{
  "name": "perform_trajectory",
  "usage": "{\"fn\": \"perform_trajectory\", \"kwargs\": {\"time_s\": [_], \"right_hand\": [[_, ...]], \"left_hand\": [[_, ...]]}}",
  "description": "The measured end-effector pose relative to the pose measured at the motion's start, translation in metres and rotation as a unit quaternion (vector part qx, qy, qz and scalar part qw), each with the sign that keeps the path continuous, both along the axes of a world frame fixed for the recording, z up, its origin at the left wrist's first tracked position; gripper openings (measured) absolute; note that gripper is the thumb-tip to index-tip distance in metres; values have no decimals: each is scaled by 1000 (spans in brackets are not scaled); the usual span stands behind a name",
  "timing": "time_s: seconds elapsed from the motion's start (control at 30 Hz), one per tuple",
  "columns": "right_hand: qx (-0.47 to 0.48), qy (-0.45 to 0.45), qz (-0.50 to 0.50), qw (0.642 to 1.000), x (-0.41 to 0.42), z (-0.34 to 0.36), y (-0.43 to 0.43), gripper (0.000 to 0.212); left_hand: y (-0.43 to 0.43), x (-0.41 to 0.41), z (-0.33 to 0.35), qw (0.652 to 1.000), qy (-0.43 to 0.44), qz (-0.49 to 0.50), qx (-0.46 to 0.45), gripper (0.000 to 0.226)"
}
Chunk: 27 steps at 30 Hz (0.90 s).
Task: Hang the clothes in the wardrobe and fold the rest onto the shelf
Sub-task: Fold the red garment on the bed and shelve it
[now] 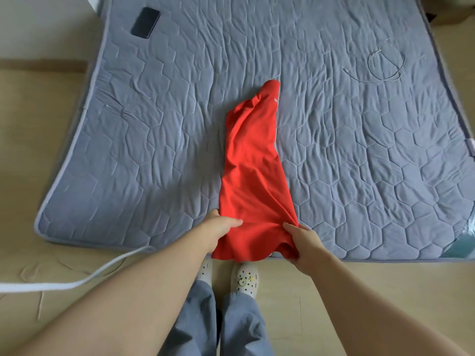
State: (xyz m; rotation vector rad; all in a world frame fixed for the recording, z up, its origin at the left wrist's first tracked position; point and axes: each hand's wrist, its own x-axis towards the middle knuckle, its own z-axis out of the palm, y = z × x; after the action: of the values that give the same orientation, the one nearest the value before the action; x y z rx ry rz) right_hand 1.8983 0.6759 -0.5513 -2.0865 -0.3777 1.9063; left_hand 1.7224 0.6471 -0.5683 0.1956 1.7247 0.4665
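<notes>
Left hand (pixel 222 227), right hand (pixel 302 242) — around red garment (pixel 253 163)

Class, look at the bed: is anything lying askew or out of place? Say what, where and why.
The red garment lies bunched in a narrow, slanted strip, not flat, with the left hand and right hand gripping its near end. A phone at the far left corner and a loose cable far right clutter the bed.

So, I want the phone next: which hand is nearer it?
Left. The left hand grips the red garment down-right of the phone; the right hand grips it further right.
</notes>
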Motion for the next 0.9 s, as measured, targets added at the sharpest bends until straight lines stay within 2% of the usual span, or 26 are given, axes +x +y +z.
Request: {"fn": "perform_trajectory", "kwargs": {"time_s": [0.1, 0.23, 0.3, 0.43, 0.53, 0.57, 0.6, 0.67, 0.73, 0.77, 0.83, 0.9], "right_hand": [[-18, -10, 41, 999, 3, 12, -11, 14], [-76, -1, 59, 995, 6, 22, -42, 14], [-106, -11, 68, 992, 10, 28, -58, 17], [-131, -26, 79, 988, 16, 33, -74, 20], [-91, -8, 41, 995, 12, 29, -67, 11], [-70, -3, 23, 997, 9, 26, -61, 11], [-48, -3, 6, 999, 7, 21, -54, 20], [-12, -3, -28, 1000, 4, 9, -38, 35], [9, 9, -52, 999, -4, -4, -13, 36], [21, 16, -60, 998, -9, -7, 0, 34], [53, 24, -77, 995, -20, -10, 34, 33], [88, 30, -96, 991, -36, -8, 82, 37]], "left_hand": [[-8, -9, 10, 999, 13, -30, -8, 54], [-31, -11, 20, 993, 15, -90, -69, 63], [-45, -8, 26, 990, 6, -106, -96, 56], [-59, -2, 41, 985, -21, -103, -137, 29], [-50, -5, 37, 997, -13, -30, -64, 43], [-43, -7, 34, 999, -15, -5, -39, 50], [-36, -8, 31, 999, -30, 16, -26, 52], [-18, -11, 24, 995, -85, 37, -28, 38], [8, -16, 12, 989, -126, 67, -32, 21], [20, -19, 8, 984, -146, 95, -30, 22], [49, -27, 5, 973, -184, 141, -15, 31], [87, -37, 2, 967, -194, 161, 29, 52]]}}
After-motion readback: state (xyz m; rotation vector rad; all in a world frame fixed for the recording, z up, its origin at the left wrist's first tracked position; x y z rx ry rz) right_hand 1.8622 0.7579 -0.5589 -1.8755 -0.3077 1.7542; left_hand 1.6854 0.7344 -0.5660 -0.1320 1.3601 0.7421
